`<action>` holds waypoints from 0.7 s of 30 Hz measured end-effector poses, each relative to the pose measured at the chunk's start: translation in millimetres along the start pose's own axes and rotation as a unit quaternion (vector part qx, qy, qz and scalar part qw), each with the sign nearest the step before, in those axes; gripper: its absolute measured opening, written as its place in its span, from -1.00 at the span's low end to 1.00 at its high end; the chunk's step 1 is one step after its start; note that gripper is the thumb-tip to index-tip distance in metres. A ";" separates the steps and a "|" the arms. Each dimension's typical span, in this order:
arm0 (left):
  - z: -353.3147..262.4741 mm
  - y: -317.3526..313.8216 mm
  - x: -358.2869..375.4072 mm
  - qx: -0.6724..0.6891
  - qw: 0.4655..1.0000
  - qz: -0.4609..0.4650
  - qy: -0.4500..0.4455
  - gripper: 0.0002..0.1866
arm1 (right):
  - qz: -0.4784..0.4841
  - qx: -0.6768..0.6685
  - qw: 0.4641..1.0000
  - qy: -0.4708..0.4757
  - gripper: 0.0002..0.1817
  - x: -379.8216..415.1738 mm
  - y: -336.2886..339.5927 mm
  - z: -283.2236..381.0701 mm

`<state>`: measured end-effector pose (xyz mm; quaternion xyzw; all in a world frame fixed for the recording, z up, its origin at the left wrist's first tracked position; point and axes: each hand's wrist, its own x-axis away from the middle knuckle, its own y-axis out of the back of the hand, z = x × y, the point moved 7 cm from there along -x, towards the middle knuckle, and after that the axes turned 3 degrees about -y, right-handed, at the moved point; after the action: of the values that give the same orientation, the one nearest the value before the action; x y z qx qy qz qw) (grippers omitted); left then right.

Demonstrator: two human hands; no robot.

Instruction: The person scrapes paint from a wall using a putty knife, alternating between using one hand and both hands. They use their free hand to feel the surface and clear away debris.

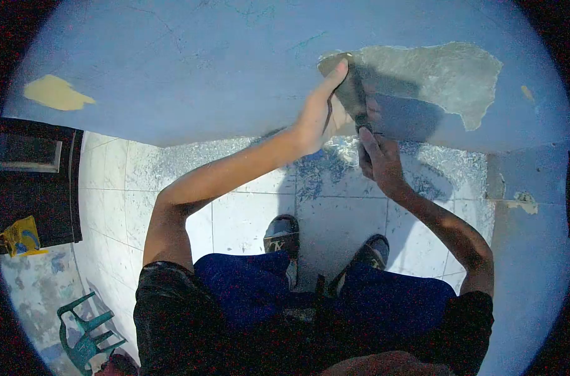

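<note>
A putty knife (354, 94) with a wide, dull metal blade is held up against the blue painted wall (222, 69). My right hand (381, 160) is closed around its dark handle, below the blade. My left hand (322, 113) grips the blade from the left, thumb along its face; some of its fingers are hidden behind the metal. The blade's upper edge lies at the left end of a bare grey patch (457, 78), where the paint is gone. Shadows of my hands and the tool fall across the patch.
Paint flakes (335, 166) litter the white tiled floor (235, 222) along the wall's foot. My shoes (282, 232) stand on the tiles. At left are a yellow patch (56, 93) on the wall, a dark door (37, 182), a yellow bag (23, 235) and a green chair (87, 332).
</note>
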<state>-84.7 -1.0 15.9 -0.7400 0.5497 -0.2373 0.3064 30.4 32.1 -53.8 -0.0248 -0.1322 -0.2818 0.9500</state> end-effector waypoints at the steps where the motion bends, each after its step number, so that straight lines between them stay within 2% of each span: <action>1: -2.5 -2.2 -0.7 -0.009 1.000 0.013 -0.007 -0.52 | 0.012 -0.004 1.000 0.002 -0.49 -1.1 0.1 2.0; 4: 10.3 4.1 3.0 -0.012 1.000 -0.008 0.022 -0.50 | 0.045 -0.045 0.998 -0.016 -0.49 -2.9 -5.7 -6.7; 7: 13.5 0.7 -2.0 0.021 1.000 -0.004 0.011 -0.48 | -0.007 -0.010 1.000 0.024 -0.47 2.0 -1.5 11.3; 10: 15.7 -7.1 -7.5 0.042 0.999 0.009 0.016 -0.48 | -0.034 -0.059 0.998 0.008 -0.44 3.6 0.7 0.5; 12: 33.9 2.3 -12.4 0.012 0.999 -0.038 0.006 -0.46 | -0.036 -0.066 0.997 -0.001 -0.43 2.5 -3.3 -18.0; 14: 33.2 -5.1 -7.2 -0.025 0.996 -0.079 0.019 -0.42 | -0.037 -0.074 0.996 0.014 -0.43 3.9 -9.5 -8.2; 16: 20.9 -15.2 -8.9 -0.040 0.997 -0.061 0.007 -0.41 | -0.036 -0.081 0.995 0.049 -0.42 5.0 -12.0 6.0; 18: 26.8 -9.8 -6.3 -0.069 0.995 -0.072 0.028 -0.39 | -0.053 0.037 0.988 0.141 -0.41 6.8 -10.9 -5.9; 20: 36.6 1.0 -2.1 -0.113 0.986 -0.102 0.073 -0.34 | -0.071 0.072 0.983 0.156 -0.41 6.0 -11.4 0.3; 21: 33.0 5.7 -5.1 -0.118 0.985 -0.126 0.027 -0.34 | -0.078 0.045 0.989 0.114 -0.41 5.8 -14.1 -4.5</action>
<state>-67.2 9.0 -11.4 -0.8275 0.4843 -0.2278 0.1696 28.5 16.7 -56.9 0.0606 -0.0367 -0.3502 0.9340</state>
